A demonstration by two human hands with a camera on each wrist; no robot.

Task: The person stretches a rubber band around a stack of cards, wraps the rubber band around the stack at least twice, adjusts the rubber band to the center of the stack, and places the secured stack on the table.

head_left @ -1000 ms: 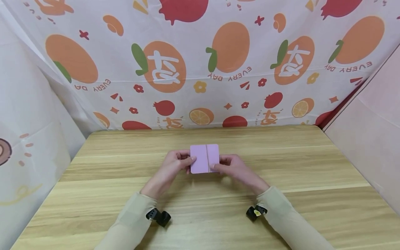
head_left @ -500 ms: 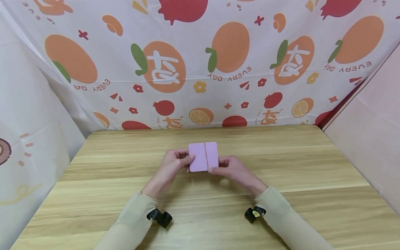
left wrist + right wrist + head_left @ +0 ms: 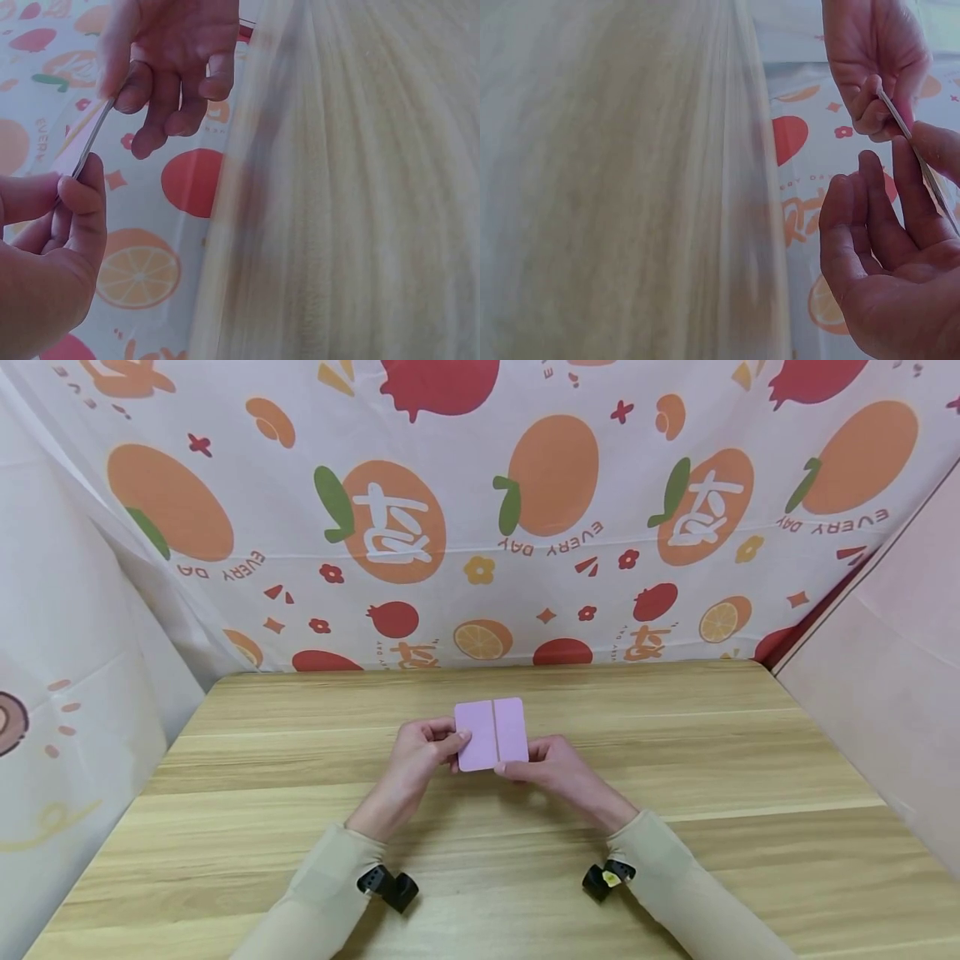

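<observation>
A thin pink square card [image 3: 475,739], with a tan rubber band [image 3: 496,731] running across its face right of the middle, is held above the table in the head view. My left hand [image 3: 420,752] pinches its left edge, thumb on the face. At the lower right corner my right hand [image 3: 551,764] pinches it, with the thumb at the bottom edge near the band. The left wrist view shows the card [image 3: 90,139] nearly edge-on. In the right wrist view, the other fingers of my right hand [image 3: 900,262] are spread beneath it. The card's back is hidden in the head view.
A wooden table [image 3: 480,877] lies beneath both hands. Behind it hangs a white fruit-print cloth [image 3: 480,602], with pale cloth walls at both sides. Each sleeved wrist carries a black camera [image 3: 393,889].
My right thumb has slid from the card's face down to its bottom edge by the band. The card has risen slightly and tipped, so more of its face shows. The band looks straighter.
</observation>
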